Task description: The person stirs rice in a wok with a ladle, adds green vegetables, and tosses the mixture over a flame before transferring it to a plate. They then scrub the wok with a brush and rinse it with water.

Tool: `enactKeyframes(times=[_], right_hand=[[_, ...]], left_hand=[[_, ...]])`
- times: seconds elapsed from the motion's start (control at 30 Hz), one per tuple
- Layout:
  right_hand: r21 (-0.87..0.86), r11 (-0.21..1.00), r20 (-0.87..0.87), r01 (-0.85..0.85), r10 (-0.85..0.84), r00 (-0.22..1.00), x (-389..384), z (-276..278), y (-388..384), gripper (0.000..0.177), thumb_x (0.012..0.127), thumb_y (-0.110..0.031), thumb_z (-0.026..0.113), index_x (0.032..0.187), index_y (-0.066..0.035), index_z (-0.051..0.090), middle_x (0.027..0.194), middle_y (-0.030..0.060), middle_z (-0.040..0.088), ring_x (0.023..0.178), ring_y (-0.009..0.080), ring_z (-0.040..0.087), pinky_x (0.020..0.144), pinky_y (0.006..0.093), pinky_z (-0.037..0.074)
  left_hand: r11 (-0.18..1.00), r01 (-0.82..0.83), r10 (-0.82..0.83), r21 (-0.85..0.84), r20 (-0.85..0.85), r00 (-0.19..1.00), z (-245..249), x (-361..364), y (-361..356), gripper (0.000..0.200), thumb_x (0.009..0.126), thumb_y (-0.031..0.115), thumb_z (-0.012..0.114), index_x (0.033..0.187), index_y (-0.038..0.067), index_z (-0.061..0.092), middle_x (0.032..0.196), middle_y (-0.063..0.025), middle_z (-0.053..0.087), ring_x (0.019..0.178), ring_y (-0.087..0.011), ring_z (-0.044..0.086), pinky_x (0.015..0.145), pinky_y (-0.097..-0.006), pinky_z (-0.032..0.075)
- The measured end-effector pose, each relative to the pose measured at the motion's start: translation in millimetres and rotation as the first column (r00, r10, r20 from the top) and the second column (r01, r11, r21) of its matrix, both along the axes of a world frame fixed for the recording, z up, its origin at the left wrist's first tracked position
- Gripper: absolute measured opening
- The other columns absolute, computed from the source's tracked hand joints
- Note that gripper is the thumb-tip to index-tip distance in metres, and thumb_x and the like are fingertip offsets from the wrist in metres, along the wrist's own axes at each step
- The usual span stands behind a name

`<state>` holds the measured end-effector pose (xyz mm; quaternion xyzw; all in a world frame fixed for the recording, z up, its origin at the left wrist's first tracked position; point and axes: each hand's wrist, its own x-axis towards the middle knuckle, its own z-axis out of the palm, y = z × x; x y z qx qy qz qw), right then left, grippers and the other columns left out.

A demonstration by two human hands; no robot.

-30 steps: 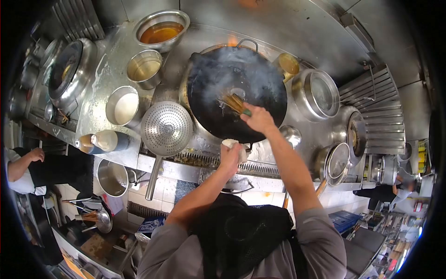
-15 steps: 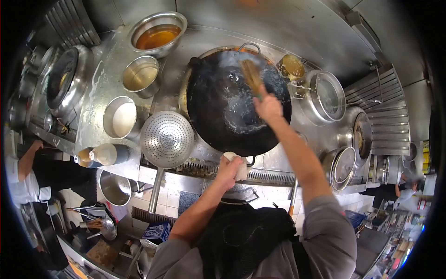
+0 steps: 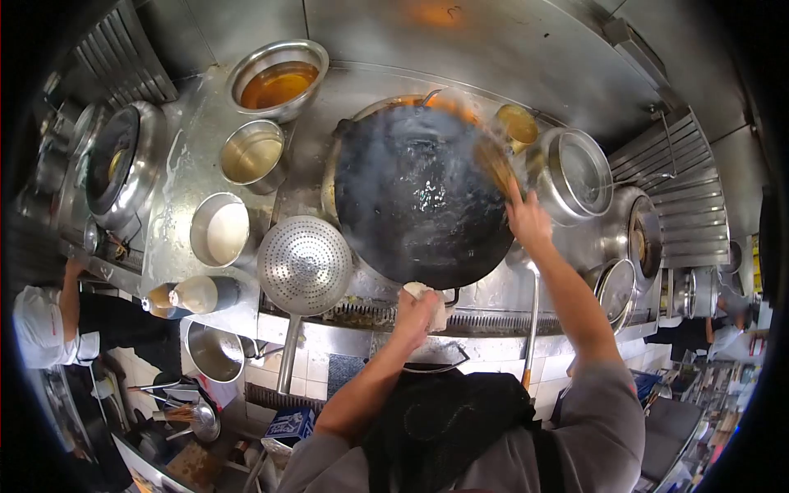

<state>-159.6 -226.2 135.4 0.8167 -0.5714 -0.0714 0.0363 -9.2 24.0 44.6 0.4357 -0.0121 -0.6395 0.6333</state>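
Observation:
A large black wok (image 3: 419, 238) sits on the burner, steaming, with a wet sheen inside and orange flame behind its far rim. My right hand (image 3: 528, 218) grips a bamboo wok brush (image 3: 491, 164), whose bristles are blurred at the wok's right rim. At the near edge, my left hand (image 3: 416, 315) is closed on a folded pale cloth (image 3: 437, 311), beside the wok's near loop handle (image 3: 452, 297). Whether the cloth wraps that handle is hidden. A perforated strainer (image 3: 304, 264) lies left of the wok, its handle pointing toward me.
Left of the wok stand a bowl of amber liquid (image 3: 279, 85), a metal pot (image 3: 252, 156), a pot of white contents (image 3: 226, 234) and sauce bottles (image 3: 197, 294). Metal pots (image 3: 582, 172) stand at right. A co-worker's arm (image 3: 69, 300) shows at far left.
My right hand has swept the brush from the wok's far middle to its right rim. Swirling water in the wok has thinned, steam has thickened, and flame now shows behind. My left hand keeps the cloth.

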Motion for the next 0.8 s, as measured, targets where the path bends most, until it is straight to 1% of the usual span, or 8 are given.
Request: enactKeyframes(times=[0.1,0.27,0.37,0.43,0.47,0.5,0.7,0.8], right_hand=[[0.074,0.995,0.198,0.073,-0.086,0.976,83.0,-10.4,-19.7,0.07,0.093,-0.039,0.058,0.151,-0.021,0.024,0.114,0.0272,0.058,0.092,0.0463,0.066,0.082,0.0515,0.054],[0.459,0.883,0.715,-0.101,-0.299,0.632,161.0,-53.1,44.6,0.068,0.089,-0.037,0.064,0.147,-0.009,0.042,0.113,0.0283,0.065,0.105,0.0441,0.063,0.094,0.0466,0.049],[0.755,0.641,0.546,-0.14,-0.494,0.677,144.0,-2.3,80.4,0.069,0.088,-0.038,0.067,0.146,-0.011,0.043,0.115,0.0273,0.065,0.107,0.039,0.065,0.095,0.0414,0.049],[0.553,0.692,0.674,-0.463,-0.046,0.737,96.6,-11.3,79.5,0.067,0.087,-0.038,0.069,0.145,-0.012,0.046,0.114,0.0249,0.067,0.106,0.0316,0.066,0.095,0.0373,0.048],[0.787,0.495,0.504,-0.368,-0.173,0.846,80.0,20.9,80.0,0.065,0.085,-0.035,0.071,0.143,-0.014,0.049,0.118,0.0231,0.066,0.107,0.0288,0.065,0.096,0.035,0.047],[0.54,0.546,0.711,-0.641,0.112,0.695,41.2,-12.7,71.8,0.068,0.082,-0.033,0.074,0.143,-0.016,0.049,0.118,0.0211,0.066,0.106,0.0299,0.066,0.096,0.0352,0.047],[0.798,0.496,0.168,-0.342,0.361,0.917,-45.9,103.4,12.5,0.072,0.078,-0.029,0.077,0.144,-0.023,0.049,0.121,0.0157,0.067,0.108,0.0294,0.066,0.097,0.0352,0.047],[0.772,0.331,0.398,-0.543,0.414,0.819,-19.5,67.2,1.8,0.07,0.081,-0.028,0.078,0.145,-0.026,0.048,0.105,0.0077,0.071,0.09,0.0202,0.066,0.085,0.0314,0.051]], left_hand=[[1.0,0.012,-0.012,0.005,0.002,1.0,-10.6,4.1,-1.9,0.025,0.085,0.003,0.058,0.11,0.003,0.054,0.098,-0.006,0.061,0.084,-0.017,0.062,0.069,-0.0347,0.056],[0.991,0.077,-0.079,0.11,0.009,0.997,2.1,22.6,-4.0,0.024,0.083,0.003,0.059,0.107,0.003,0.055,0.095,-0.0072,0.061,0.082,-0.0196,0.064,0.068,-0.0375,0.059],[0.991,0.108,-0.108,0.081,0.001,0.994,9.3,27.9,-6.5,0.026,0.087,0.005,0.062,0.111,0.002,0.052,0.1,-0.009,0.061,0.087,-0.0215,0.065,0.073,-0.0374,0.06],[0.996,0.079,-0.078,0.029,-0.041,0.996,14.6,28.2,-2.3,0.026,0.09,0.007,0.061,0.114,0.002,0.051,0.103,-0.0093,0.061,0.091,-0.0217,0.065,0.076,-0.0372,0.059],[0.998,0.049,-0.052,-0.027,-0.082,0.995,19.0,28.5,2.1,0.026,0.093,0.008,0.06,0.116,0.002,0.051,0.106,-0.0095,0.061,0.095,-0.0219,0.065,0.08,-0.0371,0.058],[0.999,0.042,-0.044,-0.028,-0.078,0.996,26.2,29.5,6.3,0.029,0.097,0.011,0.059,0.123,0.001,0.05,0.113,-0.0103,0.061,0.103,-0.0217,0.063,0.088,-0.0373,0.055],[0.994,-0.099,0.096,-0.044,-0.075,0.993,24.3,29.9,18.3,0.035,0.096,0.014,0.064,0.124,-0.001,0.048,0.117,-0.0111,0.061,0.104,-0.0195,0.062,0.089,-0.0347,0.052],[0.986,-0.159,0.154,-0.054,-0.085,0.984,25.6,26.0,13.1,0.04,0.093,0.013,0.068,0.121,-0.002,0.045,0.114,-0.011,0.06,0.102,-0.0175,0.061,0.088,-0.032,0.052]])
